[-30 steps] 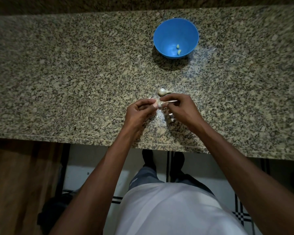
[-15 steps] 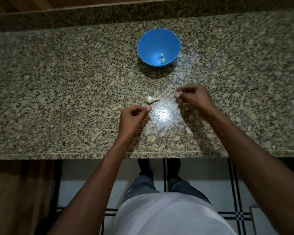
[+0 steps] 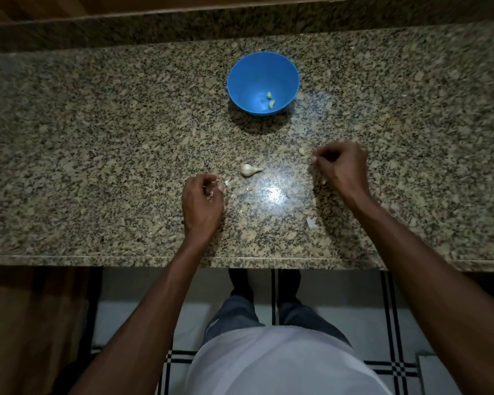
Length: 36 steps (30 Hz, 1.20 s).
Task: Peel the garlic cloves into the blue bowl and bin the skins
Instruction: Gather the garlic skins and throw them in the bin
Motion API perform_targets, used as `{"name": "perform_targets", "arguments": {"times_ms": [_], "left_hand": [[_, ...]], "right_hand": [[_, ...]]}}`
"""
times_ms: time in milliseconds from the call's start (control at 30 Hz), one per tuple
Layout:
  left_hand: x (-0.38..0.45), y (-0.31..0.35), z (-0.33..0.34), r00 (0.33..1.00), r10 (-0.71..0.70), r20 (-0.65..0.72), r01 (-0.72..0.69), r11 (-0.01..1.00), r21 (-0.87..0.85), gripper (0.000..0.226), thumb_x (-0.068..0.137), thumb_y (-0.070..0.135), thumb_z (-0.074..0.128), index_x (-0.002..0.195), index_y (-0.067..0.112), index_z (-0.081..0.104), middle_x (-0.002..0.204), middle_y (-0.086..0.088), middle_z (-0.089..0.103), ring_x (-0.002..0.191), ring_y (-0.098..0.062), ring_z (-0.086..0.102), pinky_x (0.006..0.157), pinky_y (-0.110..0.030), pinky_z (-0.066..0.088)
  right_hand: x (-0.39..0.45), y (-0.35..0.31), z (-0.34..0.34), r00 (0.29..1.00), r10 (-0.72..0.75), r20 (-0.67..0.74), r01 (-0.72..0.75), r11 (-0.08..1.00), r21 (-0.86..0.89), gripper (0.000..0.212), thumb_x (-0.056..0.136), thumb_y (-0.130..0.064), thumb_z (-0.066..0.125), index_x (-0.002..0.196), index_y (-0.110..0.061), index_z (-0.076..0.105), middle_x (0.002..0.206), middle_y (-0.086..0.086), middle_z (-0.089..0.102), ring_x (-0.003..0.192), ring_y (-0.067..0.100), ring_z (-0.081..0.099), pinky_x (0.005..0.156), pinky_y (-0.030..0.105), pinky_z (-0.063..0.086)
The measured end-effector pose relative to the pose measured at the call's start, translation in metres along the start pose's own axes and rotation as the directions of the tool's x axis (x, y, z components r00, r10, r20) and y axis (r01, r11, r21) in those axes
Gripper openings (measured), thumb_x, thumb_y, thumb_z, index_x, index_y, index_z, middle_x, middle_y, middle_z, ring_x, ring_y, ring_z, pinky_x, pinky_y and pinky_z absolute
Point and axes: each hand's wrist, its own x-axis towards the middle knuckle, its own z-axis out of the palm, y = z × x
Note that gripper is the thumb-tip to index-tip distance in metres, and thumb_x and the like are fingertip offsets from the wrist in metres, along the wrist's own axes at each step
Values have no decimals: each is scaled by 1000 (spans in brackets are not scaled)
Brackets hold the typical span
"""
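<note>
The blue bowl (image 3: 241, 72) stands at the back middle of the granite counter, with two peeled cloves (image 3: 271, 99) inside. An unpeeled garlic clove (image 3: 249, 169) lies between my hands. My left hand (image 3: 203, 201) rests on the counter to its left, fingers curled, pinching a pale sliver of garlic skin (image 3: 227, 182) at the fingertips. On the right, my right hand (image 3: 341, 166) has curled fingers with the tips pressed together, and I see nothing held in them. A small clove (image 3: 301, 151) lies on the counter just left of those fingertips.
Loose skin scraps lie on the counter, one near the front edge (image 3: 311, 223). The counter's front edge (image 3: 154, 259) runs below my wrists. A raised granite ledge (image 3: 154, 27) runs behind the bowl. A tiled floor shows below. No bin is in view.
My hands have moved apart from the middle. The right hand carried a small clove to the right, and it now lies on the counter beside the fingertips. The left hand shifted left.
</note>
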Motion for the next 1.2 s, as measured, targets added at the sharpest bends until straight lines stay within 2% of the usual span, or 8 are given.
{"name": "perform_targets", "arguments": {"times_ms": [133, 233, 400, 567, 700, 833, 1033, 1200], "left_hand": [[-10, 4, 10, 990, 40, 136, -72, 968, 239, 35, 98, 15, 62, 133, 16, 59, 141, -8, 45, 133, -23, 38, 106, -32, 39], [-22, 14, 18, 971, 92, 222, -145, 960, 238, 37, 101, 6, 53, 137, 12, 58, 142, -9, 44, 131, -21, 36, 108, -31, 40], [-33, 11, 10, 958, 184, 220, -216, 968, 129, 25, 100, 2, 52, 118, 9, 68, 116, 0, 55, 110, -17, 57, 98, -33, 51], [6, 7, 5, 970, 117, 213, -173, 948, 269, 39, 97, -4, 51, 132, 12, 61, 138, -9, 50, 129, -22, 45, 110, -31, 40], [3, 9, 19, 934, 189, 304, -277, 919, 280, 45, 96, -7, 51, 134, 15, 59, 139, -7, 46, 128, -18, 36, 110, -31, 39], [-20, 1, 14, 895, 247, 372, -328, 929, 172, 33, 98, -6, 50, 120, 13, 67, 122, -2, 53, 118, -16, 45, 104, -31, 44], [-27, -19, -21, 971, 194, 142, -212, 970, 122, 39, 93, -9, 51, 122, 12, 66, 131, -5, 53, 124, -17, 43, 100, -18, 37], [-25, -32, -12, 960, 157, 233, -203, 962, 185, 44, 93, -7, 52, 131, 12, 60, 137, -9, 47, 130, -23, 42, 109, -35, 44]], "right_hand": [[-39, 2, 31, 980, -122, 156, 136, 987, -87, 16, 99, 5, 58, 100, 7, 74, 99, 13, 72, 83, 20, 66, 85, 20, 57], [-57, -7, 62, 945, -203, 257, 239, 964, -119, 17, 102, 2, 52, 107, 7, 67, 98, -3, 51, 84, 2, 48, 72, 7, 46], [-76, -18, 73, 882, -319, 347, 369, 925, -86, 18, 100, 3, 58, 92, 1, 73, 97, 10, 65, 84, 22, 60, 71, 31, 54], [-48, -9, 59, 930, -275, 245, 317, 936, -154, 16, 100, 3, 60, 100, 4, 76, 103, 18, 67, 93, 28, 59, 82, 45, 57], [-46, -24, 78, 911, -267, 315, 332, 927, -176, 18, 102, 0, 56, 113, 3, 70, 114, 15, 57, 96, 31, 56, 75, 18, 49], [-77, -37, 90, 847, -277, 454, 374, 917, -137, 34, 95, 8, 54, 124, -2, 68, 125, 23, 55, 114, 37, 52, 96, 42, 47], [-110, -9, 30, 985, -118, 124, 139, 975, -176, 30, 100, 2, 58, 127, -2, 70, 125, 13, 62, 106, 18, 57, 87, 7, 42], [-135, 15, 43, 999, 22, 26, -15, 965, -262, 38, 98, 10, 49, 131, 2, 65, 122, 14, 50, 111, 27, 55, 90, 23, 47]]}}
